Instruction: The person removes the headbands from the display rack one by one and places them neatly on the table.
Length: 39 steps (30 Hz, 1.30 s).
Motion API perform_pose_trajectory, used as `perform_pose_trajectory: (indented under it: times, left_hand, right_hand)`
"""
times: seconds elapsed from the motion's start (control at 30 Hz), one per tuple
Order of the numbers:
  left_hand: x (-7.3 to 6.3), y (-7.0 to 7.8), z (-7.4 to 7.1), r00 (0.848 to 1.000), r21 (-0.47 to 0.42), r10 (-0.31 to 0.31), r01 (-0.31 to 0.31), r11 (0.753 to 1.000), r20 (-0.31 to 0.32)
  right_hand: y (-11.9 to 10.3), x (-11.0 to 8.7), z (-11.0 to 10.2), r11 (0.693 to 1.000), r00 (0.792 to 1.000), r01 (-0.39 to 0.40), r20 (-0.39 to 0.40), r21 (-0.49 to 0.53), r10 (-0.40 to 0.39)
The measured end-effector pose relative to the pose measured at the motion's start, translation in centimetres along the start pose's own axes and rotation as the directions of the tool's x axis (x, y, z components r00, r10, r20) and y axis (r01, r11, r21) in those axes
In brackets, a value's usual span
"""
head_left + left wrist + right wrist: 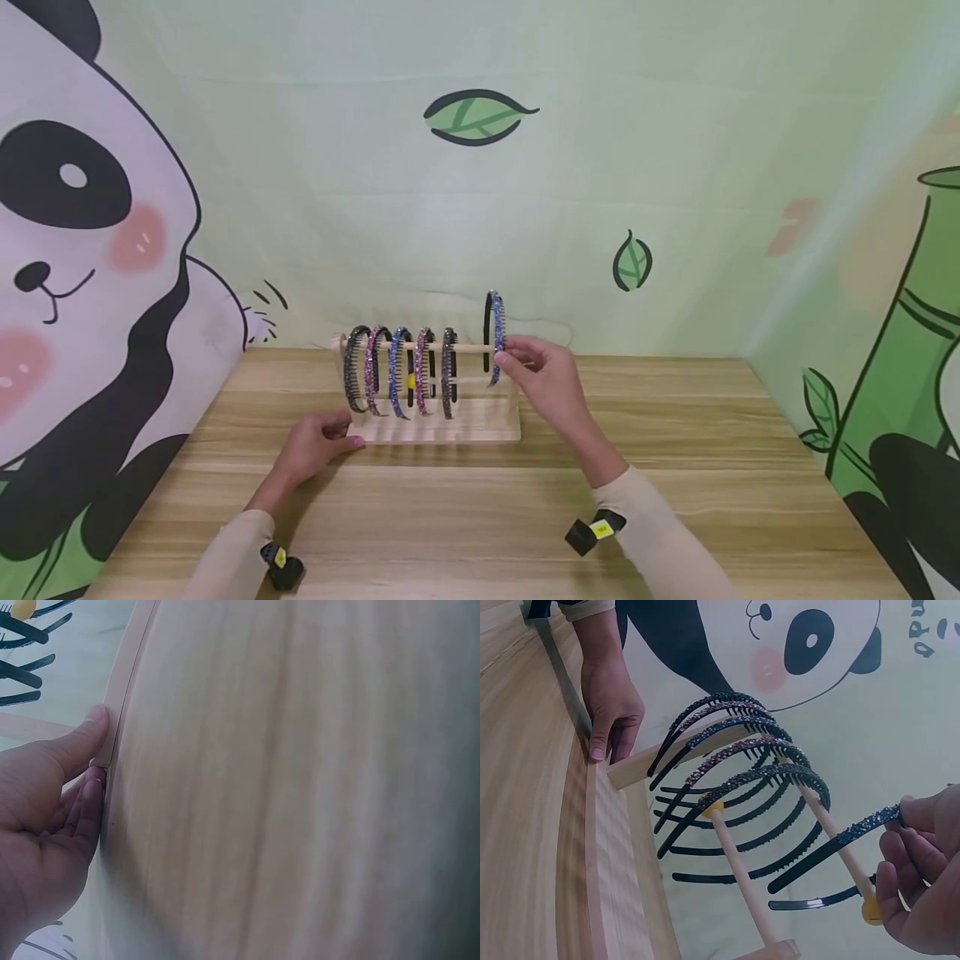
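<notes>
Headband [499,321], toothed, arched, glittery blue, is pinched by the right hand [551,383]. The left hand [311,446], fingertips half-hidden, seemingly grips the wooden rack [442,428].

- Lower right of centre, head view: a small yellow rectangular label [602,529] on a black, box-shaped wrist device [581,538]; its dark print is too small to read.
- Lower left, head view: another yellow label [281,557] on a second black wrist device [287,577]; unreadable.
- Upper right, right-wrist view: dark letter-like marks [921,649] on the pale green backdrop [900,750]; no word legible.
</notes>
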<state>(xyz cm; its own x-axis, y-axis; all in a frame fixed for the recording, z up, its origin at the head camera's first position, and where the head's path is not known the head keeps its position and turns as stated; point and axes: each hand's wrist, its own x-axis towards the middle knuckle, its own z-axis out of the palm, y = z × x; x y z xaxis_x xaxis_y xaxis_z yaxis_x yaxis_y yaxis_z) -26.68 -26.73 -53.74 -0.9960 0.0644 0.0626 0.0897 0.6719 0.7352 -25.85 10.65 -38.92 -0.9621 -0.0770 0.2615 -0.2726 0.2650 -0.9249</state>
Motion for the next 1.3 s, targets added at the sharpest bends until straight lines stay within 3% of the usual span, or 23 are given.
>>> perform_pose_trajectory:
  times: [0.27,0.83,1.3]
  left_hand:
    - [-0.1,0.3,0.0,1.0,-0.014,-0.004,0.004,1.0,0.006]
    - [-0.3,0.6,-0.1,1.0,-0.011,-0.002,0.002,1.0,0.002]
    - [-0.2,0.5,0.0,1.0,-0.023,0.016,-0.016,1.0,0.0]
  right_hand:
    - [-0.4,-0.1,-0.6,1.0,1.0,-0.007,-0.017,-0.005,0.007]
    - [-0.8,-0.6,-2.8,0.997,0.996,0.073,-0.054,0.009,-0.072]
    - [-1.0,-1.3,-4.7,0.999,0.996,0.05,-0.073,-0.022,-0.051]
